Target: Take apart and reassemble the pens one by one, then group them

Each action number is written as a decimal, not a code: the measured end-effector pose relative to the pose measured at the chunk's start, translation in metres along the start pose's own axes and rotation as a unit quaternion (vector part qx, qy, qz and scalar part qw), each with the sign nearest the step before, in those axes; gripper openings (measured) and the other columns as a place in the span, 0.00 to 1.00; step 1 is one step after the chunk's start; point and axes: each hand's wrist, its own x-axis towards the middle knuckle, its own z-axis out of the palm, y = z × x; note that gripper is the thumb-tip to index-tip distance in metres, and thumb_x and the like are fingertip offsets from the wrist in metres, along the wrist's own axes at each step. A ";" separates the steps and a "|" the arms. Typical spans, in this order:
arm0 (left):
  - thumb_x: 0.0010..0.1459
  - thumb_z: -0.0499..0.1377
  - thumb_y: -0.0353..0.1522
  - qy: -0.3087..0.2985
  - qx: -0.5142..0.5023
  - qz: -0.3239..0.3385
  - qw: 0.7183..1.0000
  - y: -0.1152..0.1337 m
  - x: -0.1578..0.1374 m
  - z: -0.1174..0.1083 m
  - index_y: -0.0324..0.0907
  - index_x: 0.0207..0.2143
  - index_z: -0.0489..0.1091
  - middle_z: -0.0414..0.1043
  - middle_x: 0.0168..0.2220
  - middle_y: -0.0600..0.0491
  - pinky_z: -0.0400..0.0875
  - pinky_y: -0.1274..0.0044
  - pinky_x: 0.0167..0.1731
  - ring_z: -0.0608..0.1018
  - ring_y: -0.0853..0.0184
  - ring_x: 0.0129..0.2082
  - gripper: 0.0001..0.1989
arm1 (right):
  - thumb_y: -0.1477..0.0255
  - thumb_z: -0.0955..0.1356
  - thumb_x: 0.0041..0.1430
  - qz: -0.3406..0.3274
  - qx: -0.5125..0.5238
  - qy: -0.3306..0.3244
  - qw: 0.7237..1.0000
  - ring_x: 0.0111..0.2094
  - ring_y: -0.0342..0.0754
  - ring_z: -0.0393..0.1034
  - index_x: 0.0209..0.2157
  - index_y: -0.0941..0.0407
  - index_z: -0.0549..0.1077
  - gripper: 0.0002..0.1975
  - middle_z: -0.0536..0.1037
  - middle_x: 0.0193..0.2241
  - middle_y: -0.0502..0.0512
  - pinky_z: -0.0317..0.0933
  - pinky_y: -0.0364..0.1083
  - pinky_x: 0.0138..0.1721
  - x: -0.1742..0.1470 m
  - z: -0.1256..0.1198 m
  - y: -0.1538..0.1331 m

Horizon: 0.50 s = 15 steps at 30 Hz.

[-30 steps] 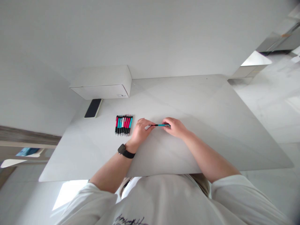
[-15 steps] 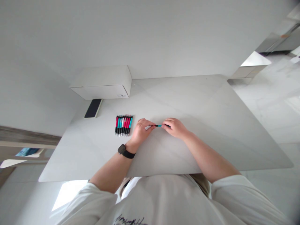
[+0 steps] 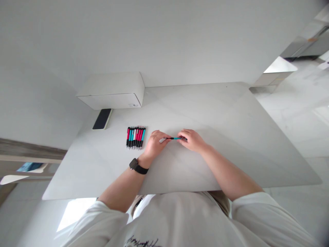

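A teal and black pen point(image 3: 175, 138) lies crosswise between my two hands, just above or on the table; I cannot tell which. My left hand point(image 3: 155, 142) pinches its left end between thumb and fingers, and a black watch is on that wrist. Curled around the right end is my right hand point(image 3: 191, 139), its fingertips hiding part of that end. Just left of my left hand, a row of pens point(image 3: 135, 138) in red, teal and white with black grips lies side by side, silver tips toward me.
On the white table point(image 3: 231, 137), a dark-screened phone point(image 3: 102, 119) lies at the left. Behind it a white box point(image 3: 113, 92) stands against the wall. A shelf point(image 3: 31, 157) is beyond the table's left edge.
My right fingers have shifted slightly along the pen, so more of its teal barrel shows. My left hand and the row of pens stay where they were.
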 end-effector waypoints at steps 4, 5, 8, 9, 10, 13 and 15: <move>0.64 0.67 0.39 -0.007 -0.002 0.003 1.000 0.001 0.001 0.000 0.49 0.41 0.81 0.84 0.40 0.53 0.67 0.58 0.61 0.82 0.59 0.42 0.06 | 0.67 0.66 0.72 -0.008 -0.023 -0.012 1.000 0.35 0.49 0.71 0.36 0.53 0.76 0.10 0.77 0.31 0.53 0.59 0.47 0.40 0.001 0.002 0.001; 0.64 0.67 0.39 -0.007 -0.002 0.004 1.000 0.002 0.001 0.000 0.49 0.41 0.81 0.84 0.40 0.53 0.67 0.58 0.61 0.82 0.59 0.42 0.06 | 0.67 0.66 0.72 -0.006 -0.021 -0.014 1.000 0.35 0.49 0.71 0.36 0.53 0.76 0.10 0.78 0.31 0.53 0.59 0.47 0.40 0.001 0.002 0.002; 0.64 0.67 0.39 0.000 -0.002 0.003 1.000 0.002 0.000 0.000 0.49 0.41 0.81 0.84 0.40 0.53 0.67 0.59 0.61 0.82 0.60 0.42 0.06 | 0.65 0.70 0.68 0.000 0.001 -0.006 1.000 0.37 0.50 0.73 0.42 0.52 0.76 0.06 0.80 0.35 0.54 0.61 0.47 0.41 0.000 0.003 0.002; 0.64 0.67 0.39 0.002 -0.001 0.002 1.000 0.001 0.000 0.000 0.49 0.41 0.81 0.84 0.40 0.53 0.67 0.59 0.61 0.82 0.60 0.42 0.06 | 0.64 0.72 0.67 0.000 0.004 -0.003 1.000 0.38 0.50 0.73 0.43 0.52 0.76 0.07 0.80 0.36 0.54 0.61 0.47 0.41 0.000 0.003 0.002; 0.64 0.67 0.39 0.003 -0.001 0.001 1.000 0.001 0.000 0.000 0.49 0.41 0.81 0.84 0.40 0.53 0.67 0.59 0.61 0.82 0.60 0.42 0.06 | 0.65 0.72 0.66 -0.002 0.001 0.000 1.000 0.39 0.50 0.73 0.43 0.52 0.76 0.07 0.80 0.37 0.54 0.61 0.47 0.42 0.000 0.003 0.002; 0.64 0.66 0.40 0.002 -0.001 -0.001 1.000 0.001 0.000 0.000 0.49 0.41 0.81 0.84 0.40 0.53 0.67 0.58 0.61 0.82 0.59 0.42 0.07 | 0.66 0.70 0.69 -0.009 -0.025 -0.007 1.000 0.38 0.51 0.73 0.40 0.52 0.77 0.05 0.80 0.35 0.55 0.61 0.48 0.43 0.000 0.003 0.002; 0.64 0.66 0.40 0.000 -0.001 -0.002 1.000 0.001 0.000 0.000 0.50 0.41 0.81 0.84 0.40 0.53 0.66 0.58 0.62 0.82 0.59 0.43 0.07 | 0.66 0.67 0.71 -0.012 -0.034 -0.021 0.999 0.37 0.50 0.73 0.39 0.52 0.77 0.08 0.80 0.34 0.54 0.60 0.48 0.43 0.000 0.003 0.002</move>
